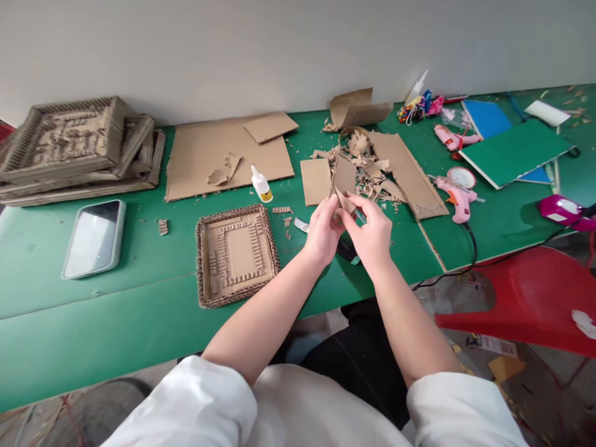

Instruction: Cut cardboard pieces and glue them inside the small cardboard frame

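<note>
Between my hands, above the green table, a small piece of corrugated cardboard (pixel 345 174) stands tilted upward. My left hand (pixel 323 228) is closed on its lower left edge. A loose brown flap at the bottom of the piece is pinched by my right hand (pixel 372 231), whose thumb and fingers meet close to the left ones. The fingertips partly hide where the flap joins the piece. Left of my hands lies a shallow cardboard tray (pixel 239 251) with ridged strips set in a rectangle. A white glue bottle (pixel 261 186) with a yellow label stands behind it.
Torn cardboard scraps (pixel 367 161) are heaped beyond my hands, beside a long cardboard sheet (pixel 410 174). Pink glue guns (pixel 460 197) and a green board (pixel 518 152) lie at the right. Stacked cardboard trays (pixel 65 136) and a phone (pixel 94 239) are at the left.
</note>
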### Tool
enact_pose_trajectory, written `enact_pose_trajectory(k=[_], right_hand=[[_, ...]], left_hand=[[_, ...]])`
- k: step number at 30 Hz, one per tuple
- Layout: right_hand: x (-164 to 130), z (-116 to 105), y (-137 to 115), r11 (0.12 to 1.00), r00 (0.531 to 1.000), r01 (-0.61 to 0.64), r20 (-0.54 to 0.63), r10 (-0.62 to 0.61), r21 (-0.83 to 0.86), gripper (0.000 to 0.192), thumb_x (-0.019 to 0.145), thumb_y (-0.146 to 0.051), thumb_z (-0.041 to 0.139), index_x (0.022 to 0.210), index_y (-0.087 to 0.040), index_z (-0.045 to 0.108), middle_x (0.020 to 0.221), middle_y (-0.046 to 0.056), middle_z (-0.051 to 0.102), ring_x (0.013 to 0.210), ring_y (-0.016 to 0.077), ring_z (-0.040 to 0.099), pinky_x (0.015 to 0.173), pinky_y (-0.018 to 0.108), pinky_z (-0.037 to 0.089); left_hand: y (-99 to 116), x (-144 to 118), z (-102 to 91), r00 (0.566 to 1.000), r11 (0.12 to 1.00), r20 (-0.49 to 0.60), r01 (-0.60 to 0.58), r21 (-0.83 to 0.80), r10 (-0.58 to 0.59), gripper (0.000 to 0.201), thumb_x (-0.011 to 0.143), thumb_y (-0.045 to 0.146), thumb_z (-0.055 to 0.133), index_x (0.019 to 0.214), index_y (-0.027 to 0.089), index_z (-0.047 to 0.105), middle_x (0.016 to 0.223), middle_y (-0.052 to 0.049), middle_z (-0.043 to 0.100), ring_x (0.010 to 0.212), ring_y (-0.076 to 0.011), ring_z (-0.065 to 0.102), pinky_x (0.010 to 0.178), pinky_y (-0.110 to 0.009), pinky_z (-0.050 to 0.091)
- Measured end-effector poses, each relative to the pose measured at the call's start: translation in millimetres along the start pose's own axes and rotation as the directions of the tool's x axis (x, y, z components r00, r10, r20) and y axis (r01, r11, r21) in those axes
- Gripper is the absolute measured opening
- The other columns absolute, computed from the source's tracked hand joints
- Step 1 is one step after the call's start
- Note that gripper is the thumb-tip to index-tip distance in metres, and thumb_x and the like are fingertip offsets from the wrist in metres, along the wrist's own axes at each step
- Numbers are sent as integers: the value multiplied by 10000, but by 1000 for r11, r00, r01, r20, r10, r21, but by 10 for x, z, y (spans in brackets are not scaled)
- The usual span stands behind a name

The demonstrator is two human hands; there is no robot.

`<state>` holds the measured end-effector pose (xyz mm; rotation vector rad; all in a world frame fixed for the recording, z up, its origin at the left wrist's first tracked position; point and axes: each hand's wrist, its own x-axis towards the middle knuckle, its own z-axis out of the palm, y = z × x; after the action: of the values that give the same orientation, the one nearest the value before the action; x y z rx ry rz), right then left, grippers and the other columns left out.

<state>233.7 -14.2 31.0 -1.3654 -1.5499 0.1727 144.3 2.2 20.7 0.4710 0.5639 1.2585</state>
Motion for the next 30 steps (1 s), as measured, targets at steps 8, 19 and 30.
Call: enact_pose_trajectory(k=[8,19,30], right_hand=[[37,-75,43,967,969,-244,51,241,74,177,799,-351,586,713,-210,522,657,-24,641,602,116,596,595,232,454],[70,-37,181,888,930,-367,72,361,279,263,758,-415,606,688,-213,453,588,-55,537,542,98,512,531,232,405],[102,26,253,706,855,-435,11,519,559,317,640,-412,696,728,-208,471,642,-40,581,598,134,601,655,335,522]], left_hand=[[-30,-4,0,999,981,-4,-35,192,36,249,751,392,656,871,175,635,814,-9,649,766,-110,611,754,-250,500],[-27,0,16,995,994,-94,-8,108,19,199,785,347,630,883,174,637,870,-25,664,774,-119,633,813,-317,506],[-43,23,0,995,990,-97,5,144,9,320,743,422,653,928,168,592,827,-13,628,704,-117,610,689,-273,512]])
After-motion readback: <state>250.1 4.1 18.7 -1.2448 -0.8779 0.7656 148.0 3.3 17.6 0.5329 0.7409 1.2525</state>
